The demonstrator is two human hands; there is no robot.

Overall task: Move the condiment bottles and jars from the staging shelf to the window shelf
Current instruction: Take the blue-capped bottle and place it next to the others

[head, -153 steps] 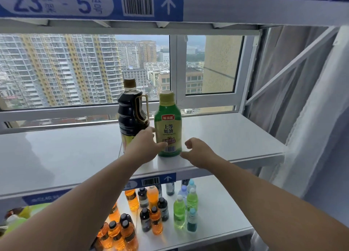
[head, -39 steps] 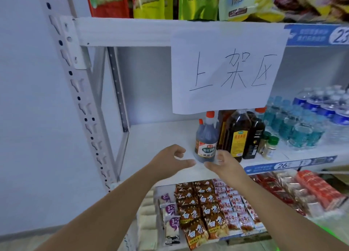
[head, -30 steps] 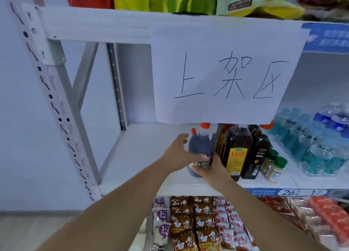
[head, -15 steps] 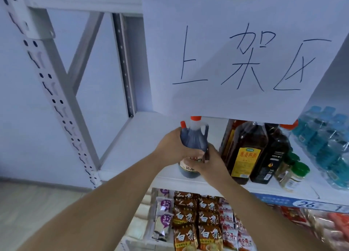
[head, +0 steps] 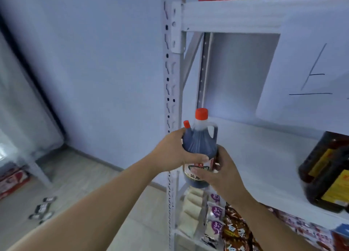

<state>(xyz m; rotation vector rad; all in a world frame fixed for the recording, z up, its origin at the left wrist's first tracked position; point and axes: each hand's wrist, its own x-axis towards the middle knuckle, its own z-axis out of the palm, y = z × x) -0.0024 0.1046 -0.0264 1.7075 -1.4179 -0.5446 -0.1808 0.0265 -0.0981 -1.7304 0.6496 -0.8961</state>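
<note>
A dark vinegar bottle [head: 200,143] with a red cap, a small red spout and a white label hangs upright in the air, off the left front corner of the white staging shelf [head: 264,156]. My left hand [head: 175,152] grips its left side and my right hand [head: 221,173] grips its lower right side over the label. Two more dark bottles [head: 328,173] with yellow labels stand on the shelf at the right edge of the view, blurred.
The shelf's white perforated upright [head: 171,99] stands just behind the bottle. A paper sign [head: 309,65] hangs from the shelf above. Snack packets [head: 232,233] fill the lower shelf. A wall is at left, with small packets [head: 42,209] on the floor.
Both hands have lifted the vinegar bottle off the staging shelf and carried it left, past the shelf's corner. The view has swung left toward the wall and floor.
</note>
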